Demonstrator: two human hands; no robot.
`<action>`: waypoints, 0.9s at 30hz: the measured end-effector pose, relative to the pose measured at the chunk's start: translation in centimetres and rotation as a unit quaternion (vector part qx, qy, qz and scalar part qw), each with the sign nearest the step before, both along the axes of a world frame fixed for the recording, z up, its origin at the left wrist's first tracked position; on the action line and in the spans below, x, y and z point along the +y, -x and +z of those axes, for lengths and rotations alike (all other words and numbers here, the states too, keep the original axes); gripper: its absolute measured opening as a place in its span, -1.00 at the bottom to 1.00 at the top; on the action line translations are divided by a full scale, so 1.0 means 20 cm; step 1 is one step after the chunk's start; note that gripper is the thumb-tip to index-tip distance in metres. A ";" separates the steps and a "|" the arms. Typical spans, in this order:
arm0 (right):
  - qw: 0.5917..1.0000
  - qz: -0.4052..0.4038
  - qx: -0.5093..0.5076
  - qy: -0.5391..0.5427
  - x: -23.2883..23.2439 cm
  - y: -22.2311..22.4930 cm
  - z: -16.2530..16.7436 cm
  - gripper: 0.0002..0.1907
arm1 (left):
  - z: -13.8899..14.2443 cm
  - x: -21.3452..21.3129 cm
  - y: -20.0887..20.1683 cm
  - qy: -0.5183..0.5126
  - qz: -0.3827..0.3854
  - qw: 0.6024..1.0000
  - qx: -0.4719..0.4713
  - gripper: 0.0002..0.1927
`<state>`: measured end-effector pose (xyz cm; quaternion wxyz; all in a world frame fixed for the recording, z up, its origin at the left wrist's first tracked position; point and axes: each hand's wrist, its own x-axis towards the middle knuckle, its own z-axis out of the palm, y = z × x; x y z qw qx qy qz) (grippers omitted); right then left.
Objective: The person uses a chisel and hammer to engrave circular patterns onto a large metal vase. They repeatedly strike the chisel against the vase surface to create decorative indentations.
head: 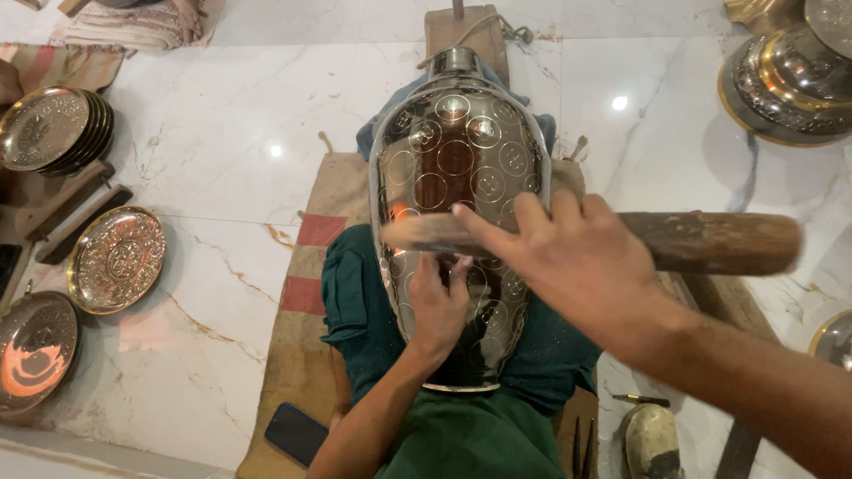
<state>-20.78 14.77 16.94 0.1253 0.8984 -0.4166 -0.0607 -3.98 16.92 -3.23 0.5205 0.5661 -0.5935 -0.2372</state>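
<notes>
Right hand [568,253] swings mallet [710,241]; left hand [437,306] steadies vessel [457,142].

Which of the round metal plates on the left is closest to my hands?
The single embossed golden plate lying flat on the marble floor, between the stack of plates above it and the reddish-reflecting plate below it, is nearest your left hand.

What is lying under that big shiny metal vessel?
Under the engraved metal vessel lies green cloth, with a burlap mat beneath on the marble floor. A blue cloth peeks out near its neck. Whatever supports it directly underneath is covered.
</notes>
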 end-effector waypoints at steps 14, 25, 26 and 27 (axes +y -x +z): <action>0.953 -0.244 -0.151 -0.095 0.00 0.34 -0.32 -0.10 | 0.10 -0.18 -0.11 0.030 -0.235 0.966 -0.102 -0.65; 0.951 -0.251 -0.180 -0.022 0.14 0.48 -0.59 -0.23 | 0.13 -0.26 -0.11 0.030 -0.340 0.927 -0.156 -0.69; 0.922 -0.266 -0.283 -0.013 0.16 0.47 -0.63 -0.23 | 0.14 -0.29 -0.11 0.015 -0.369 0.916 -0.158 -0.64; 0.883 -0.276 -0.380 -0.006 0.19 0.46 -0.67 -0.24 | 0.15 -0.32 -0.12 -0.003 -0.395 0.905 -0.158 -0.59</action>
